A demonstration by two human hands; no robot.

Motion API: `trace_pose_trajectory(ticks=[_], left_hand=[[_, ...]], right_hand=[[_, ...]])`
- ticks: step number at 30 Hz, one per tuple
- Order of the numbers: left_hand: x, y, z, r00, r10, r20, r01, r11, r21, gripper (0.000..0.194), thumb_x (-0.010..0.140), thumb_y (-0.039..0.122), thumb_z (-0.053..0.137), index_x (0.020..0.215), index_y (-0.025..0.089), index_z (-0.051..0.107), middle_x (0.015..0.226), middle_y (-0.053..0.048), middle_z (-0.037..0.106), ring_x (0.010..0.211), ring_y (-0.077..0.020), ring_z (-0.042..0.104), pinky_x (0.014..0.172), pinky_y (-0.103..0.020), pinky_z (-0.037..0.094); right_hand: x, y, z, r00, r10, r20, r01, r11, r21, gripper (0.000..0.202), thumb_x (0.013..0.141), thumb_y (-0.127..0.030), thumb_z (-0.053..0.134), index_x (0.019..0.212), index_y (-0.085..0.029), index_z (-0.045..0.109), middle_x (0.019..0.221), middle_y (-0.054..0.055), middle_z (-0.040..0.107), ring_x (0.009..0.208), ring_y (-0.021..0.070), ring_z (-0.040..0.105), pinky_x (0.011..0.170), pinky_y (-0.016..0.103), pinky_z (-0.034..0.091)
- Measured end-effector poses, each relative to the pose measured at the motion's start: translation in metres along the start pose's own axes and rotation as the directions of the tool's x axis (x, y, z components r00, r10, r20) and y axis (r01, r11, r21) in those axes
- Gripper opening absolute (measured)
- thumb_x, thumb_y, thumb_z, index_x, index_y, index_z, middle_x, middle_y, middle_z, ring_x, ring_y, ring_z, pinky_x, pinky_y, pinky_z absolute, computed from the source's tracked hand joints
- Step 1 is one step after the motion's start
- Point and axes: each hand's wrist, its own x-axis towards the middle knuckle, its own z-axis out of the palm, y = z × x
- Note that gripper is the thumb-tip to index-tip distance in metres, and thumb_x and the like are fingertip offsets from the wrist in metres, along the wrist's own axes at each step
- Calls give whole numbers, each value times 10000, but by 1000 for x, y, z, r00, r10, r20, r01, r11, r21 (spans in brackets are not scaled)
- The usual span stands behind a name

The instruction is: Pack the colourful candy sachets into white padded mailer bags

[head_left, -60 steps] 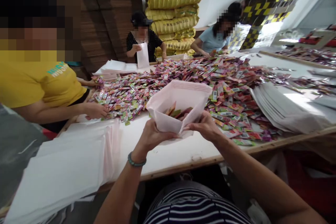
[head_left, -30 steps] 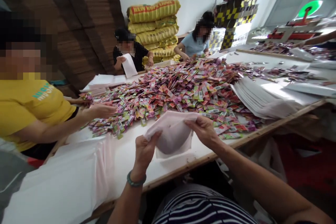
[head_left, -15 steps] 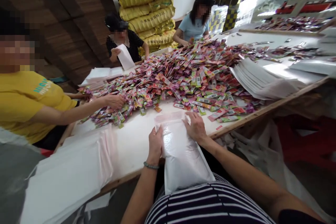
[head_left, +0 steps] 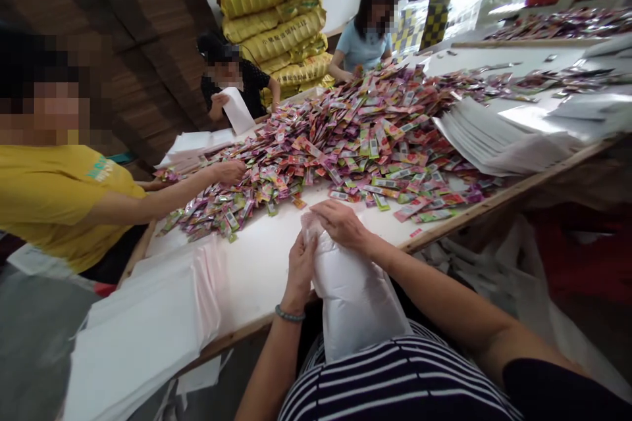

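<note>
A filled white pouch point(head_left: 350, 296) leans against my striped shirt at the table's front edge, its top end pointing away from me. My left hand point(head_left: 300, 266) grips the left side of the pouch near its top, thumb on the upper face. Across the top end lies my right hand point(head_left: 343, 227), its fingers closed on the pouch's edge. Beyond both hands spreads a large heap of small colourful packets point(head_left: 345, 138). To the left is a stack of flat white pouches point(head_left: 143, 322).
A person in yellow point(head_left: 64, 204) reaches into the heap from the left. Two more people sit across the table point(head_left: 257, 263). Another stack of white pouches point(head_left: 498, 138) lies at right. Yellow sacks point(head_left: 276, 33) stand behind.
My right hand has moved left across the pouch's top, and the top end is now gathered between my hands. The person in yellow has shifted a hand slightly right in the heap.
</note>
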Motion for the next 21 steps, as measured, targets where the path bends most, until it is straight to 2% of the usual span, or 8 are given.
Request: trace_pose_trajectory(ticks=[4,6,8,11,14,16,18,21], left_hand=[[3,4,5,998,64,8,-64,991,118,513,763,519,663,1117,149,652,1154,-77,690,1113,-241,590,993,-341,429],[4,4,8,998,56,29,-59,992,114,516,762,528,660,1118,154,652,1152,-76,692,1108,-242,595,987,-342,436],[4,3,9,999,18,42,-21,998,67,544,749,534,673,1147,164,640,1176,-81,685,1100,-239,604,965,-337,456],[3,1,7,995,-89,37,89,996,-18,578,729,537,695,1163,163,620,1148,-90,697,1023,-226,640,897,-334,496],[3,-1,0,985,-173,-21,170,980,-102,600,681,533,736,1127,151,617,1058,-87,727,934,-216,666,859,-337,512],[5,-2,-6,977,-204,-55,193,969,-155,617,624,522,778,1088,145,624,1002,-81,739,905,-222,675,853,-344,517],[9,-3,-10,972,-229,-60,214,957,-194,614,579,500,810,1048,145,634,956,-72,745,885,-227,681,850,-351,521],[17,-5,-14,963,-266,-40,250,942,-225,595,551,475,830,1013,149,645,899,-56,748,832,-215,685,824,-345,528]], right_hand=[[-6,-5,-2,989,-73,129,78,996,-34,192,916,-117,465,990,-158,637,1037,118,652,917,209,567,829,332,460],[-5,-6,3,997,32,76,-34,999,26,186,912,-124,449,908,-165,630,975,116,657,900,209,574,822,331,463],[-1,-3,5,970,229,-79,-208,954,216,177,917,-180,435,862,-183,603,916,100,659,875,202,586,811,328,472],[1,11,-15,776,597,-203,-336,663,669,187,930,-328,416,868,-208,546,809,48,651,772,174,606,740,311,499],[-22,33,-67,621,773,-130,-251,353,902,214,899,-445,464,850,-238,492,596,-35,551,558,141,555,577,271,476],[-54,43,-106,604,786,-128,-323,389,863,229,854,-457,565,803,-244,495,512,-69,446,445,104,442,467,233,370],[-90,48,-135,644,765,-29,-598,526,605,304,846,-496,585,704,-231,535,455,-60,409,393,88,356,429,246,285],[-123,45,-145,739,669,85,-672,721,170,384,781,-536,642,571,-218,600,490,11,552,471,127,471,487,276,326]])
